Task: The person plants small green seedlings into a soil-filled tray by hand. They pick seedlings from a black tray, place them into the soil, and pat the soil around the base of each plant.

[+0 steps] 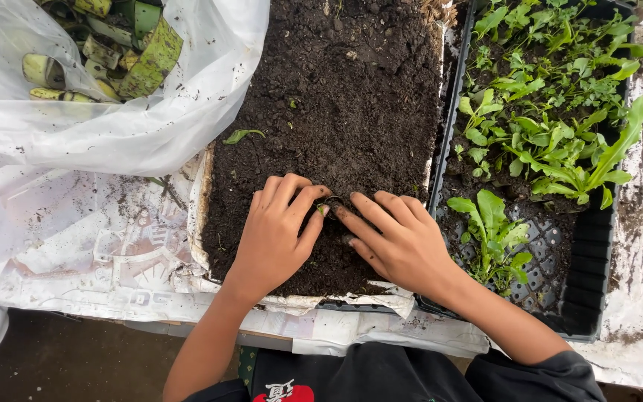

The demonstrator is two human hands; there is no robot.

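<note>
My left hand (277,231) and my right hand (396,238) rest palm down on dark soil (336,97) in a shallow tray lined with white plastic. Their fingertips meet around a tiny green seedling (322,210), pressing the soil on both sides of it. The seedling's stem is mostly hidden by my fingers. Neither hand holds anything apart from touching the soil around the seedling.
A black seedling tray (597,246) with several leafy green seedlings (552,112) stands to the right. A clear plastic bag (113,126) with cut green stalk pieces (143,59) lies top left. White plastic sheeting (76,246) covers the table. A loose leaf (241,135) lies on the soil.
</note>
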